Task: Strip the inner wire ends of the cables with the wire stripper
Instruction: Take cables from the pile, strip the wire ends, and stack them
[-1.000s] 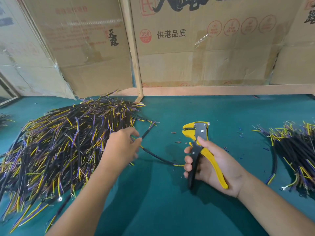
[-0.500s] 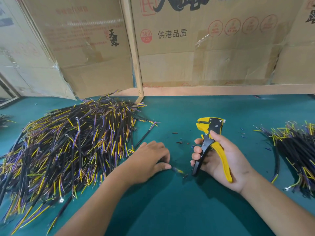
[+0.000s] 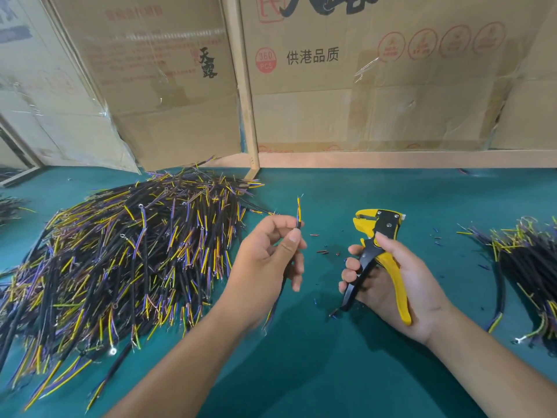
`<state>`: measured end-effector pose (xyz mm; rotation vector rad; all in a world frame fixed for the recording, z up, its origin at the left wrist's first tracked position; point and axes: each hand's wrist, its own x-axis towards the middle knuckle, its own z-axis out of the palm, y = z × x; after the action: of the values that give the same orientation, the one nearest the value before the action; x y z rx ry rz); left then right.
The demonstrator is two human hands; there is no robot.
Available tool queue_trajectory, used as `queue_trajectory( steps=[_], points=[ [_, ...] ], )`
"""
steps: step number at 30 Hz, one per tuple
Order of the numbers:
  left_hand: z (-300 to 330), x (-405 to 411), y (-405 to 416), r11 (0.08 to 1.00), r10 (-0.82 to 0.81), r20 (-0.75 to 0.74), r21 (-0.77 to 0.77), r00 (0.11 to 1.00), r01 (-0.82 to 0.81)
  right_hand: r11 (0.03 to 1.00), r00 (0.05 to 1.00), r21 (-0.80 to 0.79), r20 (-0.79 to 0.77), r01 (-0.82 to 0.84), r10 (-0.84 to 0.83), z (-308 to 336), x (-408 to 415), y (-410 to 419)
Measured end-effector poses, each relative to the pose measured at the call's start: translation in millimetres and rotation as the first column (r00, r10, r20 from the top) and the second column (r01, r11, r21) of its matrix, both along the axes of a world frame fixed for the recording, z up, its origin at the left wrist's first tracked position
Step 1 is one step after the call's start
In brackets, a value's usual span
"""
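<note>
light: even, soft, fairly bright | shadows: faint, under both forearms on the green table (image 3: pixel 301 372) | glare: on the cardboard's (image 3: pixel 391 101) tape | edges: wide-angle bending | focus: centre sharp, corners soft

Above the green counter (image 3: pixel 301 372), the left hand (image 3: pixel 265 260) pinches one black cable (image 3: pixel 298 218) upright, its yellow and purple inner wires pointing up. The right hand (image 3: pixel 388 279) grips a yellow-and-black wire stripper (image 3: pixel 376 236), head up. A large cable heap (image 3: pixel 120 260) fills the counter's left side; a smaller pile (image 3: pixel 527 267) lies at its right edge, with cardboard boxes (image 3: pixel 361 86) along the back.
</note>
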<state>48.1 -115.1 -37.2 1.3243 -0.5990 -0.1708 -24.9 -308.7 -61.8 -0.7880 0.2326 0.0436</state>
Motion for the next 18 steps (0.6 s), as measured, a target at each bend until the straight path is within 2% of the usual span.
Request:
queue_trajectory(
  steps=[6,18],
  points=[
    [3.8,-1.9,0.8,0.999,-0.046,0.004,-0.01,0.999,0.046,1.0,1.0,-0.018,0.007,0.005,-0.005,0.6,-0.2,0.7],
    [4.8,-3.8,3.1,0.997,-0.051,0.024,0.065,0.998,0.049,1.0,0.999,-0.017,0.035,0.006,-0.005,-1.5,0.7,-0.8]
  ],
)
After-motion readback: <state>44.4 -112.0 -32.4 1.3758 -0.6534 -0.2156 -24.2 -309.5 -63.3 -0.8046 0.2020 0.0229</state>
